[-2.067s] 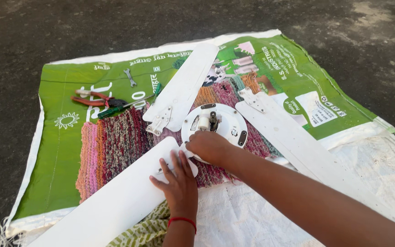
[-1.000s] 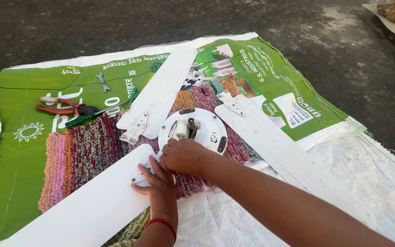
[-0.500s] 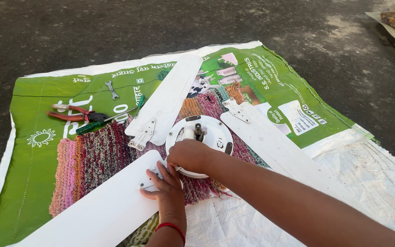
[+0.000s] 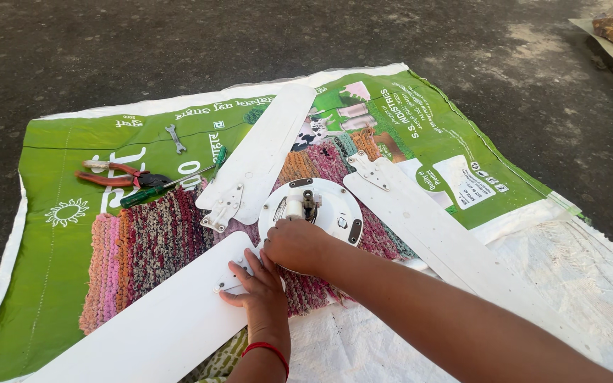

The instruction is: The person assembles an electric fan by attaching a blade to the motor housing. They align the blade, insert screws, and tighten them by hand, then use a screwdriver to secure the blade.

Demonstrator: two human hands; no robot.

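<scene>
A white round fan motor [image 4: 324,206] lies on a multicoloured knitted mat [image 4: 157,241]. My right hand [image 4: 296,245] rests on the motor's near rim, fingers curled at the joint with the near white fan blade [image 4: 150,319]. My left hand [image 4: 257,291], with a red thread on the wrist, presses flat on that blade's metal bracket end. Two more white blades lie apart from the motor: one [image 4: 264,152] to the far left and one [image 4: 427,234] to the right, each with its bracket toward the motor. Whether my right fingers pinch a small part is hidden.
A green printed sack sheet [image 4: 51,284] covers the dark ground. On it at the left lie red-handled pliers [image 4: 115,174], a green-handled screwdriver [image 4: 157,190] and a small spanner [image 4: 174,138]. A white woven sack [image 4: 569,284] spreads at the right.
The view has shifted a little. My hands stay at the joint between the near blade and the motor, with the left fingers slightly repositioned on the bracket.
</scene>
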